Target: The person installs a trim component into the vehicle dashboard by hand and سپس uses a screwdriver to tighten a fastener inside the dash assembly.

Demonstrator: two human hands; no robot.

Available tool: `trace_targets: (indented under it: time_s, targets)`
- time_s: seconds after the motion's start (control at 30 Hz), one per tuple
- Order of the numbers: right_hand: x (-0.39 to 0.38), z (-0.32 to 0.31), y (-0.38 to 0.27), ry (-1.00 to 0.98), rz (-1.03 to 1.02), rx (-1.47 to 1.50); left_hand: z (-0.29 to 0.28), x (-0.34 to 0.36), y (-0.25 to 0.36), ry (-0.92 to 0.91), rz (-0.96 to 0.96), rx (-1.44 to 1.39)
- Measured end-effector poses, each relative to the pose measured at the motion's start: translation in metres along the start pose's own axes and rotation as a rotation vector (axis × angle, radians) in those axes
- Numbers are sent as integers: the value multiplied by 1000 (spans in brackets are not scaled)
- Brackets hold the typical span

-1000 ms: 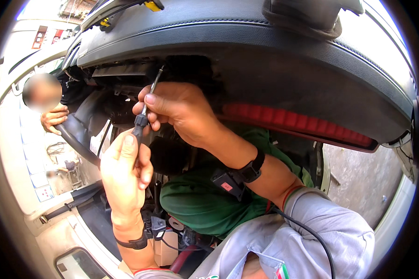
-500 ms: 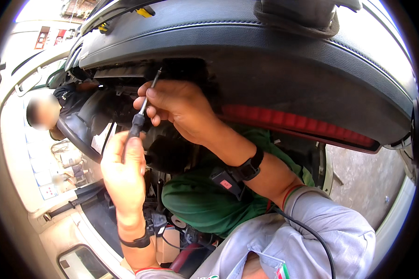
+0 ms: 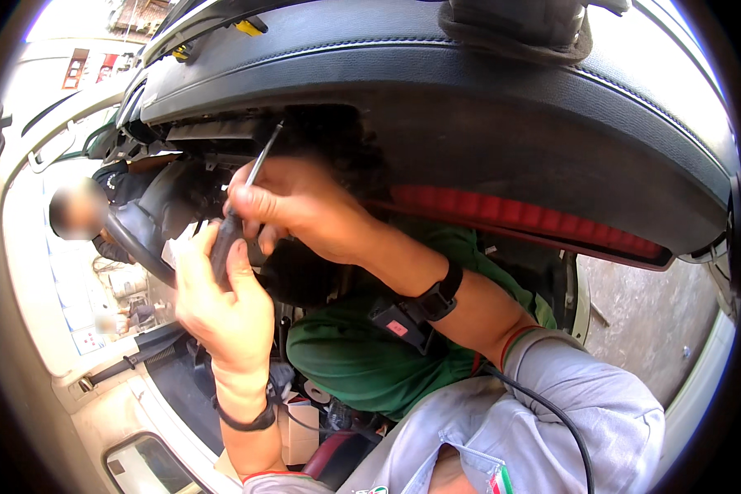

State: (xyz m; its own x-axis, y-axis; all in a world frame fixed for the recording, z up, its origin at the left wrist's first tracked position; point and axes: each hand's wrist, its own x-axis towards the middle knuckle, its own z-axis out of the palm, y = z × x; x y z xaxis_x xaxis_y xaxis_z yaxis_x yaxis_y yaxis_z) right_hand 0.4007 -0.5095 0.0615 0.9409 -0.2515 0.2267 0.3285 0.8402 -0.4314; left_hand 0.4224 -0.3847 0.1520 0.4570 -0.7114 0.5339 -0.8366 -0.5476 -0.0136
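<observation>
A screwdriver [image 3: 262,165] with a dark handle and thin metal shaft points up and slightly right. Its handle sits between the thumb and fingers of my left hand [image 3: 226,309]. My right hand [image 3: 292,202], smeared a little by motion, has its thumb and fingers closed around the lower shaft, near the handle. The tip stands just in front of a dark opening [image 3: 325,128] under the black stitched dashboard [image 3: 436,74]. What lies inside that opening is too dark to make out.
A steering wheel [image 3: 140,251] and another person [image 3: 119,185] in dark clothing are at the left. A red ribbed strip [image 3: 519,218] runs under the dashboard, above my green trousers [image 3: 354,354]. A black cable [image 3: 560,416] crosses my right sleeve. A cardboard box [image 3: 299,432] stands low down.
My right hand has slid down the shaft towards the handle, baring more of the metal. My left hand has turned and its fingers have shifted on the handle. The tip has barely moved.
</observation>
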Motion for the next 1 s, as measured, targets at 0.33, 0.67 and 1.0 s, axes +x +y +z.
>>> trace_targets:
  time_s: [0.33, 0.67, 1.0]
  targets:
    - [-1, -7, 8, -28, 2, 53, -19, -3, -7, -431, -734, -701]
    - [1, -11, 10, -51, -1, 40, -6, -3, 11, -137, -362, -495]
    - [2, -10, 6, -79, 27, 30, -4, -4, -2, -4, 1, -197]
